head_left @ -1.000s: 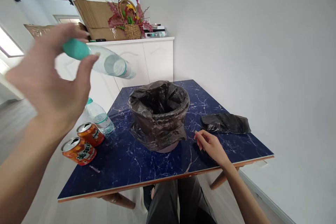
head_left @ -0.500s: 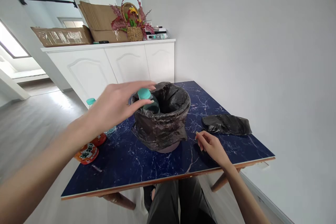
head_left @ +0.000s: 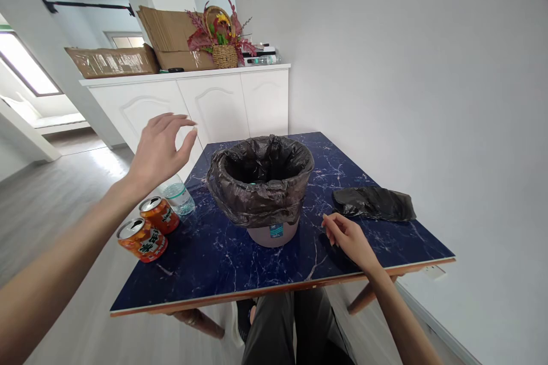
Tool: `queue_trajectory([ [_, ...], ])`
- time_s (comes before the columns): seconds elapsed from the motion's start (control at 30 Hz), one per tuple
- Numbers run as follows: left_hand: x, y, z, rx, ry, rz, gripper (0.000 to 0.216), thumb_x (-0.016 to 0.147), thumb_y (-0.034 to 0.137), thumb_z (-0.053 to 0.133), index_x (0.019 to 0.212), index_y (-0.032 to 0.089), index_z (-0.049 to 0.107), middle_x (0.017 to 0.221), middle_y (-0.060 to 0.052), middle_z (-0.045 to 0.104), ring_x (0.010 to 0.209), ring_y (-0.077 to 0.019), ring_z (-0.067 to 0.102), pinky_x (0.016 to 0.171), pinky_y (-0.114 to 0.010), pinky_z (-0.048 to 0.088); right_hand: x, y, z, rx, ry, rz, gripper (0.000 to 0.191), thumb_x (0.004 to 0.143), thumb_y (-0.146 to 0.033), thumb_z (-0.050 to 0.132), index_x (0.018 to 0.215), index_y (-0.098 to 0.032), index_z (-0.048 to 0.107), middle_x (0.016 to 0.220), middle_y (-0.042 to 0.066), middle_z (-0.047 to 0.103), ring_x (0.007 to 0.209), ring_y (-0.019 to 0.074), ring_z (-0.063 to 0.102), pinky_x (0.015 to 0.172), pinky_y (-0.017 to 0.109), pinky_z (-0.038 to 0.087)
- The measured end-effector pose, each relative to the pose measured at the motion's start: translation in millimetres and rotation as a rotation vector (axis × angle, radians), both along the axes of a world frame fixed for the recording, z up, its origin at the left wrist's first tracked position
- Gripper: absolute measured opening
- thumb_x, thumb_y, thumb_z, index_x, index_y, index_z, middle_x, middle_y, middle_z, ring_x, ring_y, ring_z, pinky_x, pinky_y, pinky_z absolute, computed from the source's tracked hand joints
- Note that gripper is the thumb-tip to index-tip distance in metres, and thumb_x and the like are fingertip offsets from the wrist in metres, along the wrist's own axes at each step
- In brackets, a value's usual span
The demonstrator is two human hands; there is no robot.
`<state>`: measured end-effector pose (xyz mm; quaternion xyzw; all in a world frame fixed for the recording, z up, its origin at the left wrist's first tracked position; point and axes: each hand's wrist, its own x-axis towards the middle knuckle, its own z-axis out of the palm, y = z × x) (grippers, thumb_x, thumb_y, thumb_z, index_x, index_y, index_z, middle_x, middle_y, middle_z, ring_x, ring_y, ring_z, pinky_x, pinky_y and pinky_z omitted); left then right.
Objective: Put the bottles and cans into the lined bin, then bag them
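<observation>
My left hand (head_left: 160,148) hovers in the air left of the bin, fingers spread and holding nothing. The bin (head_left: 274,232), lined with a black bag (head_left: 261,179), stands in the middle of the blue marble table (head_left: 240,274); a bit of teal shows inside it. Below my left hand a clear plastic bottle (head_left: 178,198) lies on the table beside two orange cans (head_left: 160,214) (head_left: 142,239). My right hand (head_left: 349,236) rests on the table right of the bin, fingers curled loosely, nothing visible in them.
A folded black bag (head_left: 374,204) lies on the table's right side. Behind stands a white cabinet (head_left: 192,105) carrying cardboard boxes (head_left: 113,61) and a flower basket (head_left: 223,40). My legs show under the table's near edge.
My left hand carried a teal-capped bottle to the bin, let it go inside, then drew back up and left with nothing in it. The right hand stayed put.
</observation>
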<state>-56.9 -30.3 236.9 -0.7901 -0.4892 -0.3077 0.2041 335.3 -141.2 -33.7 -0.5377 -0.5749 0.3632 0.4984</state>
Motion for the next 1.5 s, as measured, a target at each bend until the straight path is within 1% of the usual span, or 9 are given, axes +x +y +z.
queue_trajectory([
  [0.17, -60, 37, -34.0, -0.187, 0.090, 0.374, 0.077, 0.097, 0.073, 0.048, 0.150, 0.018, 0.057, 0.156, -0.025, 0.056, 0.153, -0.0522, 0.040, 0.123, -0.076, 0.026, 0, 0, 0.9, 0.013, -0.008, 0.001, 0.054, 0.101, -0.074, 0.055, 0.087, -0.023, 0.065, 0.068, 0.000, 0.061, 0.058, 0.0164, 0.059, 0.060, 0.029, 0.045],
  [0.3, -80, 46, -50.9, -0.489, 0.116, 0.457, 0.084, 0.095, 0.071, 0.050, 0.153, 0.011, 0.054, 0.154, -0.031, 0.055, 0.130, -0.0528, 0.063, 0.108, -0.069, 0.047, 0, -1, 0.5, 0.002, -0.017, 0.006, 0.055, 0.101, -0.075, 0.054, 0.089, -0.023, 0.066, 0.069, 0.000, 0.061, 0.059, 0.0170, 0.059, 0.060, 0.029, 0.045],
  [0.47, -63, 33, -47.3, -0.453, 0.125, 0.279, 0.057, 0.104, 0.040, 0.039, 0.151, 0.013, 0.055, 0.149, -0.021, 0.063, 0.125, -0.0387, 0.069, 0.107, -0.052, 0.054, 0, -1, 0.9, 0.005, -0.016, 0.003, 0.055, 0.100, -0.076, 0.055, 0.087, -0.023, 0.065, 0.067, -0.001, 0.061, 0.057, 0.0167, 0.059, 0.059, 0.029, 0.045],
  [0.73, 30, -61, 10.5, 0.507, -0.281, -0.158, 0.036, 0.109, 0.035, 0.057, 0.144, 0.026, 0.059, 0.133, -0.006, 0.073, 0.126, -0.0269, 0.071, 0.108, -0.049, 0.060, -1, 1, -0.3, 0.017, -0.019, -0.009, 0.057, 0.099, -0.078, 0.055, 0.087, -0.023, 0.066, 0.066, -0.001, 0.062, 0.056, 0.0160, 0.060, 0.058, 0.029, 0.046],
  [0.9, 83, -102, 18.1, 0.319, -0.446, -0.409, 0.033, 0.110, 0.031, 0.060, 0.142, 0.038, 0.060, 0.134, 0.001, 0.069, 0.124, -0.0217, 0.074, 0.103, -0.043, 0.065, -1, 0, 0.4, 0.017, -0.030, -0.015, 0.057, 0.100, -0.077, 0.054, 0.087, -0.023, 0.066, 0.066, -0.001, 0.062, 0.056, 0.0164, 0.060, 0.058, 0.029, 0.046],
  [1.0, 92, -101, 7.7, 0.075, -0.232, -0.495, 0.034, 0.110, 0.037, 0.058, 0.143, 0.039, 0.061, 0.143, 0.000, 0.070, 0.135, -0.0234, 0.069, 0.116, -0.046, 0.059, -1, 0, 2.2, 0.019, -0.027, -0.018, 0.058, 0.099, -0.079, 0.054, 0.086, -0.024, 0.066, 0.065, -0.001, 0.062, 0.056, 0.0168, 0.059, 0.057, 0.029, 0.046],
  [1.1, 84, -94, 1.1, -0.178, 0.063, -0.543, 0.046, 0.112, 0.051, 0.046, 0.157, 0.041, 0.054, 0.171, 0.001, 0.047, 0.158, -0.0267, 0.046, 0.131, -0.051, 0.042, -2, -1, 3.5, 0.023, -0.025, -0.017, 0.059, 0.098, -0.079, 0.054, 0.085, -0.024, 0.066, 0.065, -0.001, 0.062, 0.056, 0.0168, 0.060, 0.058, 0.029, 0.046],
  [1.33, 26, -82, 10.1, -0.067, -0.162, -0.215, 0.062, 0.114, 0.058, 0.030, 0.165, 0.027, 0.045, 0.176, -0.005, 0.038, 0.166, -0.0248, 0.027, 0.137, -0.055, 0.021, -2, -3, 3.3, 0.020, -0.025, -0.020, 0.057, 0.099, -0.078, 0.056, 0.085, -0.023, 0.066, 0.065, -0.001, 0.061, 0.056, 0.0166, 0.059, 0.058, 0.029, 0.045],
  [1.5, -45, -43, -14.4, -0.214, 0.003, 0.238, 0.085, 0.104, 0.072, 0.039, 0.160, 0.009, 0.050, 0.173, -0.023, 0.038, 0.165, -0.0445, 0.024, 0.131, -0.066, 0.024, -1, -4, 2.1, 0.013, -0.043, -0.018, 0.058, 0.099, -0.079, 0.054, 0.089, -0.023, 0.068, 0.066, 0.000, 0.062, 0.057, 0.0175, 0.059, 0.057, 0.030, 0.045],
])
